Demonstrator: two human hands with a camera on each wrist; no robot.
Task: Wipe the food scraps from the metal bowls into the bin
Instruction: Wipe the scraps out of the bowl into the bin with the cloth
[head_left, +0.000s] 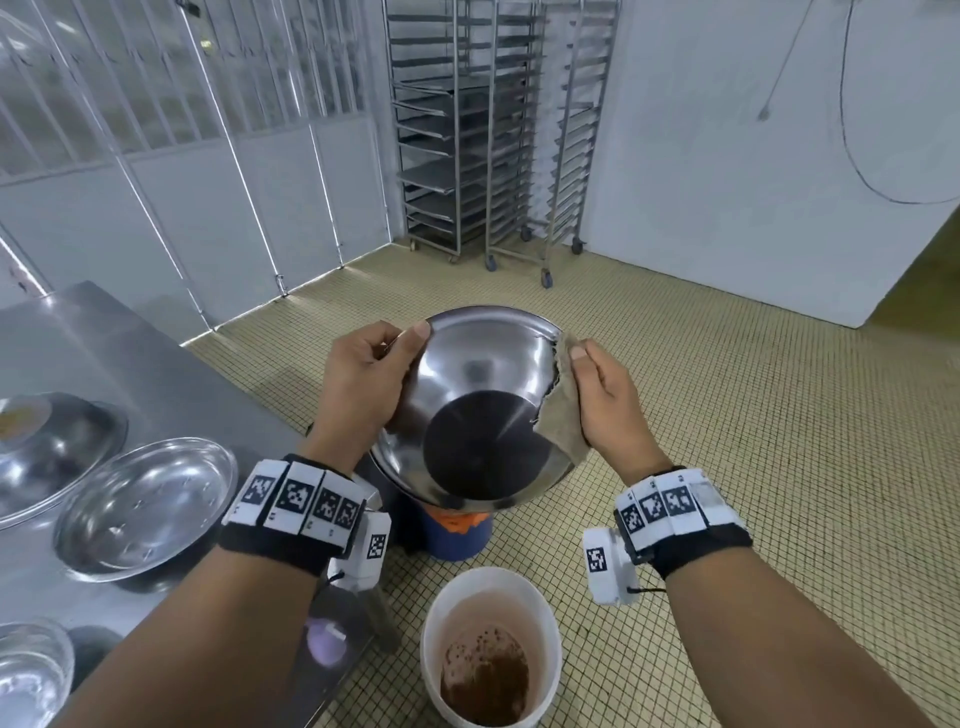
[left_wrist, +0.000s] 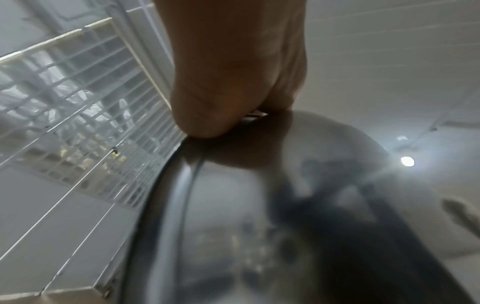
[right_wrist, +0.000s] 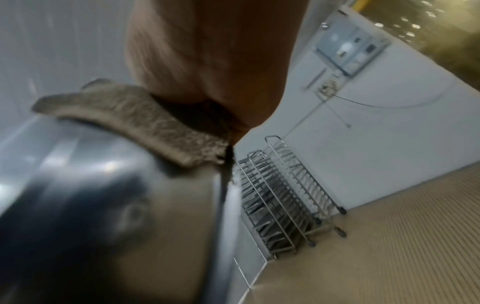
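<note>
Person stands w/ a metal bowl (head_left: 483, 410) held up in front of the chest, tipped so its inside faces them. Left hand (head_left: 363, 384) grips the rim at approx 9–10 o'clock, thumb hooked over the edge into the bowl, fingers behind it; the left wrist view shows the thumb (left_wrist: 207, 107) pressed on the rim. Right hand (head_left: 605, 400) is at approx 3 o'clock, pinching a brownish cloth (head_left: 563, 410) that folds over the rim, part inside, part outside. Cloth touches the bowl's inner wall from 2 to 4 o'clock. Inside of the bowl looks shiny; can't tell if scraps are left in it.

Directly under the bowl, at its 6 o'clock, a blue bin (head_left: 457, 535) w/ something orange at the top, mostly hidden by the bowl. Nearer the person, a white bucket (head_left: 488, 649) on the tiled floor w/ brown foamy liquid in it.

At 9 o'clock from the hands, a steel table (head_left: 171, 374) w/ more metal bowls (head_left: 145, 509), well apart from the held one. Wheeled tray racks (head_left: 498, 130) stand at 12 o'clock by the far wall
</note>
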